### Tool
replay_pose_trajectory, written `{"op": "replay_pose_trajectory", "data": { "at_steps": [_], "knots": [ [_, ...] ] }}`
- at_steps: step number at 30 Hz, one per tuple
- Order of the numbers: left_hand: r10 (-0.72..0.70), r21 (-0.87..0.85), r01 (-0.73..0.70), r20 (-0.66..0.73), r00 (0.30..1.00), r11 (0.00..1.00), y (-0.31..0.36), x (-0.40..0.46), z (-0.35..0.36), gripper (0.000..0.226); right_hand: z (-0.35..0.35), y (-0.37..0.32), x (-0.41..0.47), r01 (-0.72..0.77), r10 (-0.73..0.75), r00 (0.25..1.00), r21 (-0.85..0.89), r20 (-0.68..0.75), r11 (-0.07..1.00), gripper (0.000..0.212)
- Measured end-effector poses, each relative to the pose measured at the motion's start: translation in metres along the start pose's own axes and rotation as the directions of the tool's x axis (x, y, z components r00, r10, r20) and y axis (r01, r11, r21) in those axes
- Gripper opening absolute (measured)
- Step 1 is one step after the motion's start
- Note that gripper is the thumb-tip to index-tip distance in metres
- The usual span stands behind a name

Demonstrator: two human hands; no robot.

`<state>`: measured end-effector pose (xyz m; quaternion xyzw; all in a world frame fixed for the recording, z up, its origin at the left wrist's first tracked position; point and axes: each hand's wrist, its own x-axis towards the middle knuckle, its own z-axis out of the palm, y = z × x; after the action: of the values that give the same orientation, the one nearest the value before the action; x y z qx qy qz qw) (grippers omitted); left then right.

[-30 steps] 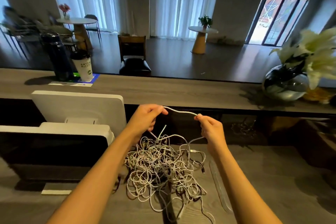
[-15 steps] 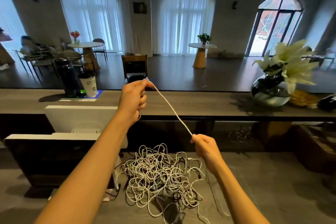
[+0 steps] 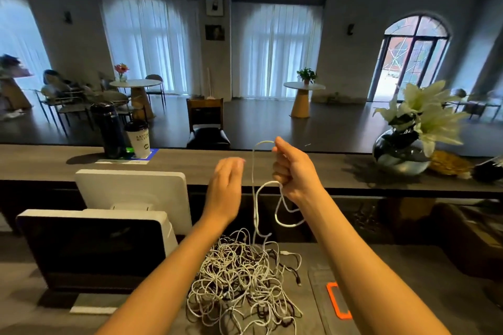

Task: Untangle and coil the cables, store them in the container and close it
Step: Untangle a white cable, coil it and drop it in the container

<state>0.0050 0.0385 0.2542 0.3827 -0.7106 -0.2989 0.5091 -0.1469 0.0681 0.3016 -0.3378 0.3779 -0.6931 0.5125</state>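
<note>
Right hand (image 3: 295, 168) grip is clenched round a white cable (image 3: 254, 190), with one bend of it arching out over the top of the fist and a loop hanging below the fist; left hand (image 3: 226, 187) is released, fingers straight, holding nothing, just beside the hanging strand but we cannot tell if it touches. From the fist the cable drops down into the tangled pile (image 3: 242, 280) of white and dark cables lying on the tabletop (image 3: 408, 266), between the forearms. We judge the step as coiling the first freed cable, early in the task: most of the pile is not yet sorted and nothing is stored. A clear flat thing with an orange clip (image 3: 337, 300) lies right of the pile, likely the container or its lid, but we cannot tell which. Next move calls for the left hand to take the hanging strand lower down, draw more length free of the pile and lay another loop into the right fist. Risk we see: the strand snagging in the knot and lifting the whole pile.
</note>
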Motion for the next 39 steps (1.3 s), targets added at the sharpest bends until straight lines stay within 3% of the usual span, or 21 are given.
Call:
{"op": "replay_pose_trajectory", "data": {
  "at_steps": [2, 4, 6, 10, 15, 19, 23, 28, 32, 36, 39],
  "knots": [
    [-0.043, -0.137, 0.077, 0.238, 0.970, 0.988, 0.007, -0.009, 0.004, 0.037, 0.007, 0.001, 0.002, 0.010, -0.009, 0.999, 0.024, -0.033, 1.000, 0.029],
    [-0.109, -0.098, 0.165, 0.422, 0.900, 0.981, 0.005, -0.014, 0.010, 0.036, 0.008, 0.005, 0.005, 0.014, -0.006, 0.995, 0.071, -0.100, 0.997, 0.028],
    [-0.178, -0.032, 0.216, 0.457, 0.871, 0.976, -0.001, -0.018, 0.009, 0.036, 0.005, 0.009, 0.009, 0.012, 0.011, 0.985, 0.130, -0.173, 0.991, 0.027],
    [-0.227, -0.328, 0.432, 0.511, 0.829, 0.840, -0.017, -0.022, -0.006, 0.041, -0.017, 0.020, 0.018, -0.009, 0.060, 0.946, 0.158, -0.318, 0.987, 0.025],
    [-0.301, -0.686, 0.551, 0.462, 0.834, 0.476, -0.009, 0.001, -0.044, 0.039, -0.051, 0.049, 0.014, -0.110, 0.167, 0.903, 0.163, -0.396, 0.981, 0.028],
    [-0.399, -0.724, 0.465, 0.280, 0.873, 0.509, -0.006, 0.021, -0.075, 0.037, -0.083, 0.074, 0.010, -0.126, 0.210, 0.831, 0.194, -0.515, 0.973, 0.029],
    [-0.378, -0.739, 0.377, 0.178, 0.909, 0.559, -0.003, 0.030, -0.093, 0.037, -0.111, 0.093, 0.005, -0.136, 0.256, 0.785, 0.246, -0.564, 0.960, 0.032],
    [-0.302, -0.806, 0.213, 0.045, 0.952, 0.552, 0.006, 0.030, -0.092, 0.037, -0.123, 0.103, -0.008, -0.154, 0.348, 0.809, 0.401, -0.473, 0.903, 0.031],
    [-0.285, -0.706, 0.269, 0.099, 0.954, 0.655, 0.007, 0.029, -0.077, 0.033, -0.116, 0.106, -0.020, -0.212, 0.335, 0.815, 0.294, -0.472, 0.932, 0.026],
    [-0.314, -0.651, 0.387, 0.232, 0.921, 0.653, 0.018, 0.026, -0.061, 0.033, -0.095, 0.103, -0.027, -0.303, 0.362, 0.912, 0.276, -0.193, 0.912, 0.054],
    [-0.345, -0.687, 0.457, 0.306, 0.887, 0.564, 0.027, 0.026, -0.045, 0.031, -0.065, 0.096, -0.038, -0.303, 0.305, 0.952, 0.161, 0.011, 0.939, 0.064]
  ]
}}
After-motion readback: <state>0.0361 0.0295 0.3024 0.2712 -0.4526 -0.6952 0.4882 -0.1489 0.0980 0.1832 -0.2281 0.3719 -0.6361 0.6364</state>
